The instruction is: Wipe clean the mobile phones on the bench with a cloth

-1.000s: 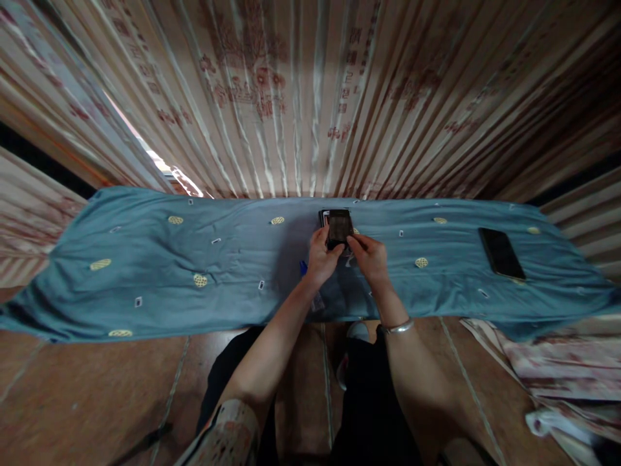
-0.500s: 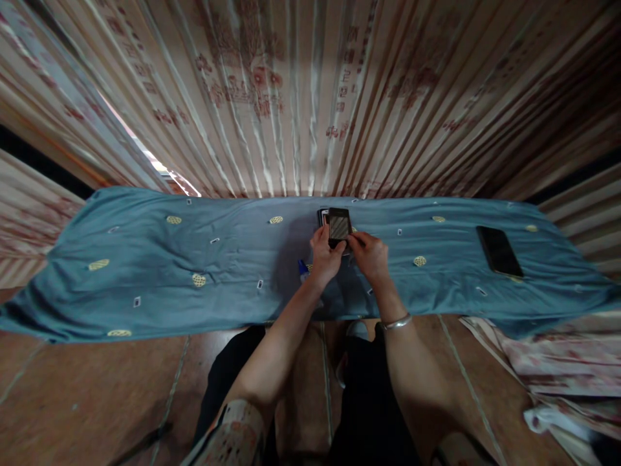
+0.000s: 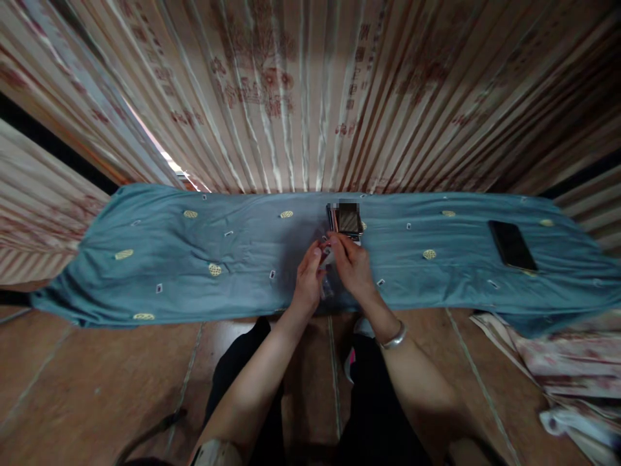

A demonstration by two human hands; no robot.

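A dark phone lies on a small stack of flat things at the far side of the blue cloth. Just in front of it my left hand and my right hand meet above the cloth. Their fingers are curled and pinched together round a small pale thing that I cannot make out. Neither hand touches the phone. A silver bangle sits on my right wrist.
A second dark phone lies on the cloth at the right. The cloth covers a long low surface against a pleated patterned curtain. Brown floor tiles lie in front, and crumpled patterned fabric sits at the lower right.
Both hands held the dark phone up before. It now lies on the stack, and the hands have drawn back toward me and closed on a small pale thing.
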